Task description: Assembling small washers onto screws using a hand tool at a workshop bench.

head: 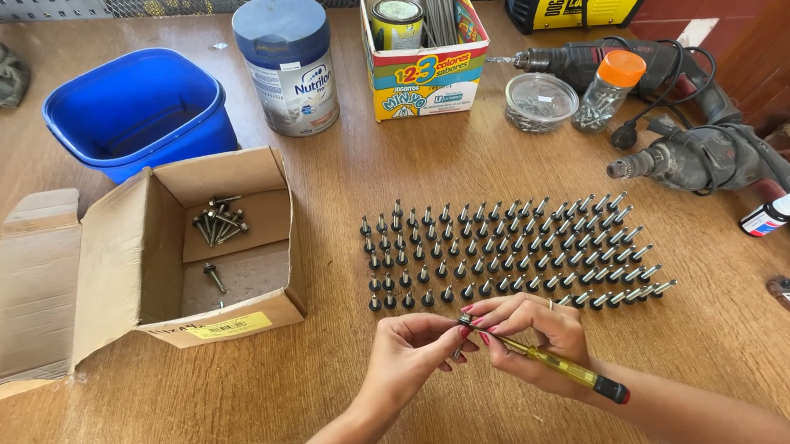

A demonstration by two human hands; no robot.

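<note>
A broad wooden workbench (193,421) carries everything here. On its left side an open brown cardboard box (179,260) lies with its flaps spread, a small loose heap of hex-head screws (216,223) inside it, within easy reach of the hands. Behind it stand a blue plastic tub (140,111) and a round tin with a blue lid (288,65), and to the right lie two grimy electric drills (694,153) with their cables. In front of the person, dozens of dark washer-headed screws (502,251) stand on their heads in neat rows, tips up, probably so that each can be counted or picked up cleanly. Just below the nearest row, both hands meet above the bench. The right hand (533,334) is wrapped around a slim screwdriver with a clear yellow handle and a black end cap (560,367); its long axis runs diagonally, cap toward the lower right and tip toward the upper left. The left hand (415,344) has its fingertips pinched narrowly at that tip, seemingly on a single small screw (464,322), though the piece is too small to tell for sure.
</note>
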